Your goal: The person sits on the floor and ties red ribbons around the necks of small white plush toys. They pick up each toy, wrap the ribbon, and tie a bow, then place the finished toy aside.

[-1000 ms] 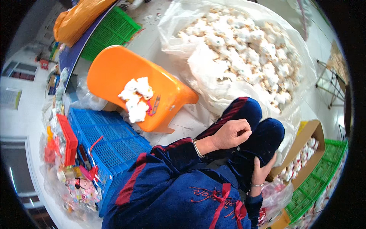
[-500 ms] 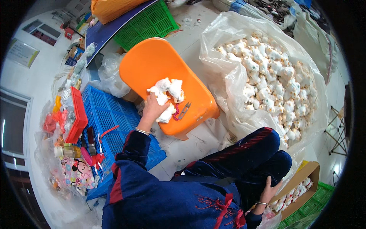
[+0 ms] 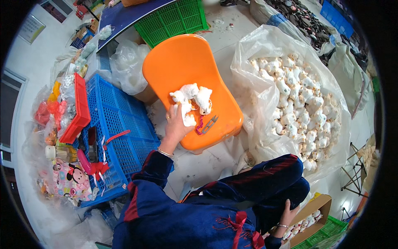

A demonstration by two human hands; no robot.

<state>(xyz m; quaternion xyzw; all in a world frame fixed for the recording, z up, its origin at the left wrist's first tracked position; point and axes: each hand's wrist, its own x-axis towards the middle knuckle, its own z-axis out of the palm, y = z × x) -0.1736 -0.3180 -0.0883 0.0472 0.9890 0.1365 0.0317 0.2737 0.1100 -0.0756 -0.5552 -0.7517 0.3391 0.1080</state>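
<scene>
White plush toys (image 3: 191, 99) sit in a small heap mid-frame on our orange plastic stool (image 3: 188, 70). Our left hand (image 3: 177, 124) lies on the heap's lower edge, fingers curled over one toy; closed on it or just pressing, we cannot tell. Just right of that hand, small snips (image 3: 210, 123) and a pink-red thread bit lie on the seat, close to but apart from the fingers. Our right hand (image 3: 287, 216) is lower right of the frame, flat against our dark blue trouser leg, fingers loose, holding nothing that we can see.

Outward: blue crate (image 3: 120, 120) left of the stool with a red tray (image 3: 78, 108) on its edge, green crate (image 3: 182, 16) at upper centre, big clear bag (image 3: 253, 62) full of the same white toys at right, cardboard box (image 3: 321, 205) with more toys at lower right.

Risks, our judgement: the heap sits near the seat's front slope, so a careless pull could roll toys onto the floor. Snips lie near the front rim; a hand sweep could knock them off or nick a finger. Thread could snag the toy.
</scene>
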